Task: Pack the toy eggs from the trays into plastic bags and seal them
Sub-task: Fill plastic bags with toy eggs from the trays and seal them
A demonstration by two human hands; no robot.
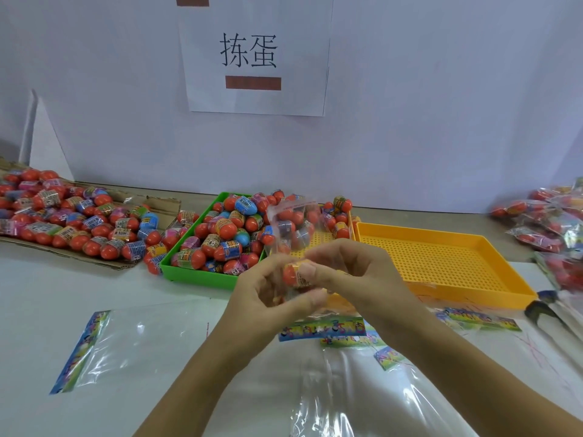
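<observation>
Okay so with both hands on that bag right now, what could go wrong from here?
1. The bag stands open-topped above the hands, and the egg is pinched between the left hand and right hand; a loose grip could let it slip out.
2. The green tray is heaped above its rim, so a brushing arm may roll eggs off.
3. Loose empty bags lie under the forearms and could get dragged.
</observation>
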